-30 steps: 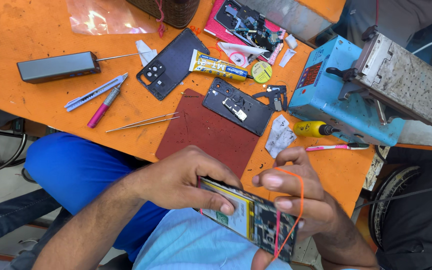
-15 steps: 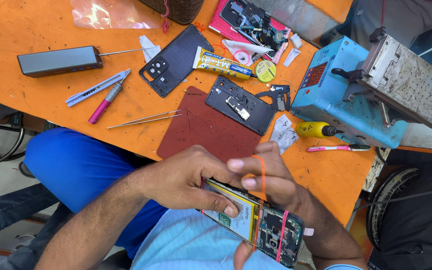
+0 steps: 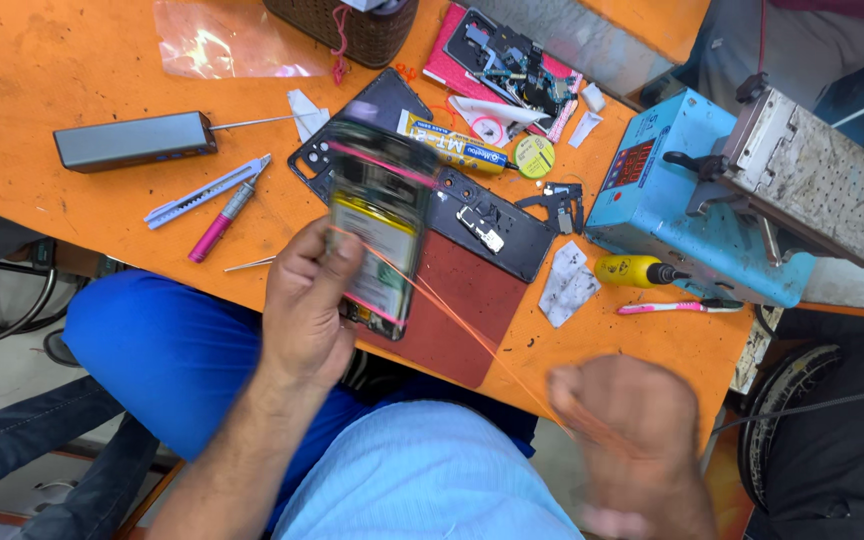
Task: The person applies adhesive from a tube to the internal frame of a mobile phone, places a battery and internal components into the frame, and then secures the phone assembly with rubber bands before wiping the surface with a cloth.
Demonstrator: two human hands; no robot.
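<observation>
My left hand holds an opened phone upright over the orange table; its yellow battery and circuit board face me, with pink bands across it. An orange rubber band stretches tight from the phone down to my right hand, which is blurred, closed in a fist and pulled back near my lap. Beneath the phone lies a dark red mat.
On the table lie a black phone frame, a black back cover, a glue tube, a grey box, a cutter and pink pen, tweezers, a yellow screwdriver. A blue machine stands at right.
My left hand lifted the phone from my lap up over the mat. My right hand left the phone and pulled back to the lower right, stretching the orange band.
</observation>
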